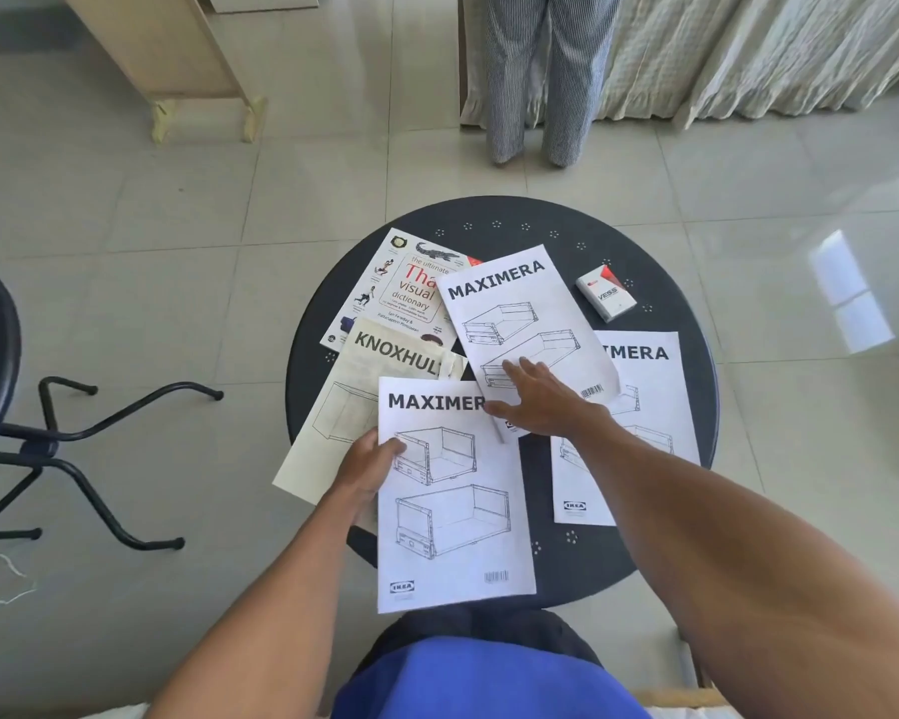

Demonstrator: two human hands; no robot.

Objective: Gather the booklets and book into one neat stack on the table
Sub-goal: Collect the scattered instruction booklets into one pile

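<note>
On the round black table (551, 220) lie three white MAXIMERA booklets, a cream KNOXHULT booklet (333, 422) and a Thai visual dictionary book (400, 282). My left hand (367, 467) grips the left edge of the near MAXIMERA booklet (452, 511), thumb on top. My right hand (538, 399) rests flat, fingers spread, on the tilted middle MAXIMERA booklet (515, 313). That booklet overlaps the book and the right MAXIMERA booklet (650, 407). The KNOXHULT booklet sticks out over the table's left edge.
A small red and white box (607, 293) lies at the table's back right. A black stool (1, 402) stands on the tiled floor to the left. A person in striped trousers (541, 80) stands beyond the table, by a curtain. A glass surface (862, 282) is at right.
</note>
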